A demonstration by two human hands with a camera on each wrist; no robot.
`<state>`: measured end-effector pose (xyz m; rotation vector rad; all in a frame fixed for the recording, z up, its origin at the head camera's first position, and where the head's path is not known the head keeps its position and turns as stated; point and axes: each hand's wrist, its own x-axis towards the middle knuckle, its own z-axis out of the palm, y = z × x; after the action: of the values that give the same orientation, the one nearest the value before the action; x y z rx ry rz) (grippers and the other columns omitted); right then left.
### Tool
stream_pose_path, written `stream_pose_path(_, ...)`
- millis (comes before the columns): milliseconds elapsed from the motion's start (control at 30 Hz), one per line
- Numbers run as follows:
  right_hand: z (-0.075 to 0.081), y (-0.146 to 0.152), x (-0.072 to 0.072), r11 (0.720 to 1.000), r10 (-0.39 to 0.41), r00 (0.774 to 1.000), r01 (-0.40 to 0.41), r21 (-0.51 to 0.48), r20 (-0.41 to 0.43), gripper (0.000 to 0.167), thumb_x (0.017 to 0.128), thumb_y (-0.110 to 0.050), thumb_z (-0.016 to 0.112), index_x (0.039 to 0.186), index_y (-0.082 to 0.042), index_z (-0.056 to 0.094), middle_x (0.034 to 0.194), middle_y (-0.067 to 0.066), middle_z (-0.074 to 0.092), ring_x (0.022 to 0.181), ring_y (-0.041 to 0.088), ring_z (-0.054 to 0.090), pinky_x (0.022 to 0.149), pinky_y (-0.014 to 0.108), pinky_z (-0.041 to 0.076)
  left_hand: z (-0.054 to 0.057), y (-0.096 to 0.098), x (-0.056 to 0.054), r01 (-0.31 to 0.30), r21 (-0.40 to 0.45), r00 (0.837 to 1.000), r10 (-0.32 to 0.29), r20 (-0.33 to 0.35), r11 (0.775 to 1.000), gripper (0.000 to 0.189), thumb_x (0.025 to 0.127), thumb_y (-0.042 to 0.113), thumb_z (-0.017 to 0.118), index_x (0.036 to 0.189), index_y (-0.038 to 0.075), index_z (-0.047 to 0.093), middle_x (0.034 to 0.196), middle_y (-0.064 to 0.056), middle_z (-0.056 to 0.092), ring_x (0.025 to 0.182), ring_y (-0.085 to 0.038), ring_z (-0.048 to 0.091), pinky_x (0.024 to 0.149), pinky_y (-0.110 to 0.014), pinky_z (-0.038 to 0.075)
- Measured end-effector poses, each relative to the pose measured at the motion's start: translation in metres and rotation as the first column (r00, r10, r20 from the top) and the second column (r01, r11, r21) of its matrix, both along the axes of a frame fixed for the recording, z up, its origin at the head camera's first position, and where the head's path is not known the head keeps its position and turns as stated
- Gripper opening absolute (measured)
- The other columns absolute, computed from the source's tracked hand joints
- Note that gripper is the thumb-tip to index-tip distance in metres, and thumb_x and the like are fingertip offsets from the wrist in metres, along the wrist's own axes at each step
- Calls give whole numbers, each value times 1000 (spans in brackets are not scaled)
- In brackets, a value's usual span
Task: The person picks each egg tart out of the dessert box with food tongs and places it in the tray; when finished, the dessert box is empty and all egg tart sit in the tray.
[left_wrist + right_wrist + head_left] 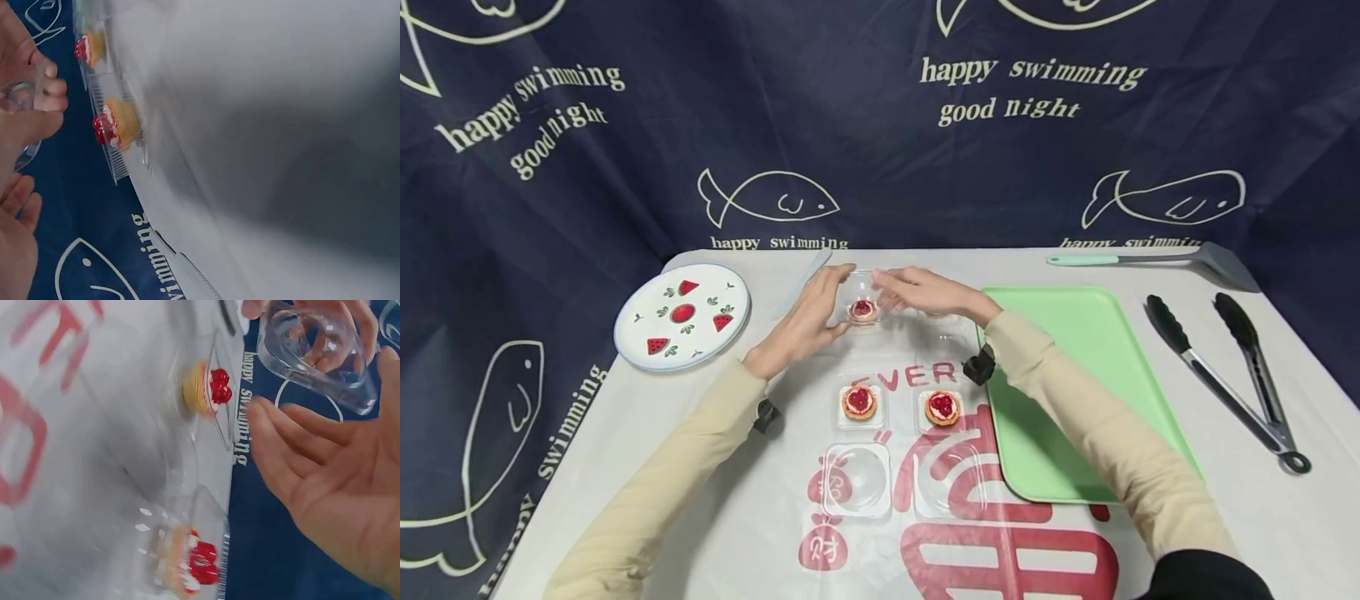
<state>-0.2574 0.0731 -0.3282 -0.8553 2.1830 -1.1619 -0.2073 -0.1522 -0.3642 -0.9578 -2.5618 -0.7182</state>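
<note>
In the head view both hands are raised at the far side of the table around a clear plastic lid [319, 356]. My left hand [805, 321] grips this lid, its fingers showing through the plastic in the right wrist view. My right hand [337, 481] stands beside it with the fingers spread and relaxed. A small fruit tart [863, 311] with red topping shows just below the lid. Nearer the viewer, two more tarts sit in clear box bases, a left tart [859, 402] and a right tart [942, 407].
Two clear plastic pieces, left [856, 481] and right [950, 481], lie nearest me. A green tray [1075, 392] is under my right forearm. Tongs [1240, 383] and a spatula [1150, 259] lie farther right. A watermelon-patterned plate [700, 333] is at left, near a pale utensil [805, 279].
</note>
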Motion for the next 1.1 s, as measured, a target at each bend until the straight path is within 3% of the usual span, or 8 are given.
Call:
stream_pose_path(200, -3, 4, 3, 996, 39, 908, -2, -88, 417, 71, 105, -47, 18, 130, 12, 49, 122, 31, 60, 109, 41, 61, 104, 52, 43, -1, 3, 7, 20, -3, 997, -20, -80, 1000, 78, 71, -10, 74, 138, -6, 33, 117, -26, 51, 109, -36, 52, 102, -45, 44)
stream_pose_path(300, -6, 4, 5, 995, 52, 903, -11, -100, 427, 66, 105, -42, 24, 126, 13, 52, 119, 30, 61, 106, 39, 61, 103, 50, 45, -3, 1, 10, 35, 54, 999, -37, 39, 998, 83, 75, -4, 76, 142, -5, 27, 117, -27, 49, 108, -35, 51, 98, -44, 47)
stream_pose_path(367, -7, 5, 6, 996, 70, 921, -43, -78, 383, 62, 105, -39, 27, 126, 13, 52, 121, 30, 59, 109, 39, 59, 103, 47, 46, -3, -3, 12, 36, 124, 976, -62, 210, 992, 82, 80, 3, 76, 144, -4, 24, 116, -26, 49, 104, -34, 54, 93, -44, 49)
stream_pose_path(433, -7, 5, 8, 996, 84, 944, -77, -32, 319, 59, 104, -38, 31, 128, 11, 53, 125, 29, 57, 115, 40, 56, 103, 44, 47, -1, -8, 15, 22, 205, 901, -108, 420, 979, 74, 89, 9, 69, 144, -5, 21, 114, -27, 52, 103, -35, 57, 92, -44, 51)
stream_pose_path(600, -10, 6, 13, 988, 100, 973, -121, 94, 208, 54, 103, -40, 39, 135, 1, 54, 130, 19, 60, 118, 31, 58, 107, 43, 43, -1, -18, 22, -91, 321, 621, -198, 759, 943, 52, 104, 19, 45, 143, -5, 19, 116, -29, 57, 105, -41, 62, 100, -50, 47)
stream_pose_path(700, -13, 5, 15, 982, 126, 977, -147, 118, 172, 53, 103, -38, 40, 137, 0, 53, 132, 18, 59, 118, 29, 58, 108, 44, 41, -5, -21, 23, -159, 334, 539, -201, 818, 929, 54, 103, 25, 48, 143, 0, 22, 123, -26, 55, 113, -37, 59, 107, -50, 40)
stream_pose_path(900, -15, 0, 18, 955, 204, 979, -198, 220, -5, 56, 99, -36, 51, 140, 2, 49, 142, 15, 52, 130, 28, 50, 112, 42, 37, -9, -23, 21, -188, 331, 492, -203, 847, 925, 59, 92, 18, 64, 137, 0, 31, 135, -21, 48, 127, -33, 47, 112, -47, 35)
stream_pose_path(1100, -13, -6, 21, 934, 219, 965, -165, 316, -142, 69, 89, -38, 67, 140, 5, 47, 140, 19, 53, 128, 32, 51, 109, 42, 41, -8, -22, 18, -165, 302, 508, -182, 842, 939, 63, 81, 10, 74, 129, 3, 33, 135, -20, 45, 134, -35, 41, 115, -47, 30)
